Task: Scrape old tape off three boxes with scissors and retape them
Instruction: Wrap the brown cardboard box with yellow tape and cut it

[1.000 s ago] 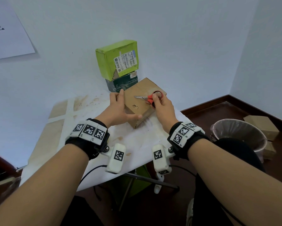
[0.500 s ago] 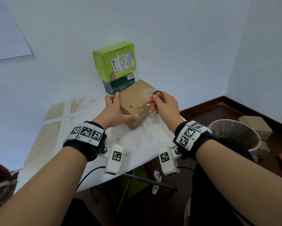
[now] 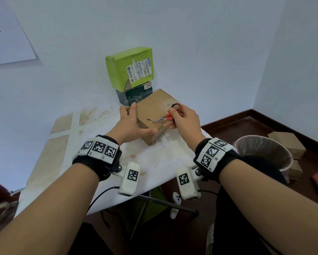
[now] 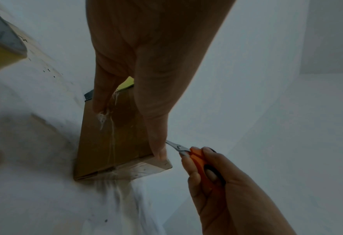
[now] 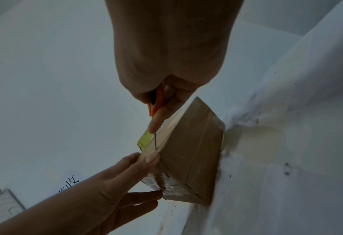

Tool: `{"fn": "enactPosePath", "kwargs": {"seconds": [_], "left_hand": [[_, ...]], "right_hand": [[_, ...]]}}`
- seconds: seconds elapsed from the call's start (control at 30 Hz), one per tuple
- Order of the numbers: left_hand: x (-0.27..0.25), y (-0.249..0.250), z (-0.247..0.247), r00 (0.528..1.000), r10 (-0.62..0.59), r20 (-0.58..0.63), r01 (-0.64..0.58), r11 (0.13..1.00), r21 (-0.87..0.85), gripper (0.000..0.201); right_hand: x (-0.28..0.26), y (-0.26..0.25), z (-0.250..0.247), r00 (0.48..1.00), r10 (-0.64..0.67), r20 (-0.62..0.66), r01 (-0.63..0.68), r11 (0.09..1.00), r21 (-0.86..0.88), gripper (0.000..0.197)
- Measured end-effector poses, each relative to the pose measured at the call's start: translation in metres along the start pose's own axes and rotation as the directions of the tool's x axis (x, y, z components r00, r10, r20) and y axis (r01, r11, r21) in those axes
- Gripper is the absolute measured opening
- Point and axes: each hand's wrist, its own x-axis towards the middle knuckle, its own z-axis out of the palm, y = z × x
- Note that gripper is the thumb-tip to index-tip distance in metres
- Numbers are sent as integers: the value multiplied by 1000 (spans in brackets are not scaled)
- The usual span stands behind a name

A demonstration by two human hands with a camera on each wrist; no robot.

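Right hand [image 3: 184, 119]: curled round the orange handles of the scissors [image 3: 165, 117]; blades pressed together, tip laid on the top face of the brown box [image 3: 154, 109].
Left hand [image 3: 130, 126]: clamped on the brown box, thumb along the near side, fingers on the far left side.
Brown box: set on the white-covered table [image 3: 154, 162], old tape seen on its sides.
Green box [image 3: 128, 68]: stacked on a dark box [image 3: 134, 95] behind, against the wall.
Bin [image 3: 263, 153]: placed on the floor to the right.

Brown box [image 3: 152, 109], orange-red scissors [image 3: 168, 117], lime-green box [image 3: 121, 70], perhaps dark-green box [image 3: 136, 95] beneath.
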Motion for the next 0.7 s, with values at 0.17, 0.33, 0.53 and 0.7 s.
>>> {"fn": "enactPosePath", "kwargs": {"seconds": [0.17, 0.33, 0.53, 0.7], "left_hand": [[0, 0, 0, 1000, 1, -7, -1, 1000, -12, 127], [0, 1, 0, 1000, 13, -14, -14, 1000, -16, 126], [-1, 0, 1, 1000, 22, -19, -23, 1000, -15, 124], [-2, 2, 1, 999, 21, -27, -21, 1000, -1, 125]], "right_hand": [[-1, -2, 1, 998, 7, 69, -4, 999, -40, 10], [2, 2, 3, 996, 63, 67, -58, 995, -77, 10], [2, 5, -1, 955, 209, 209, -227, 972, 66, 10], [1, -2, -5, 908, 208, 364, -208, 977, -39, 4]]}}
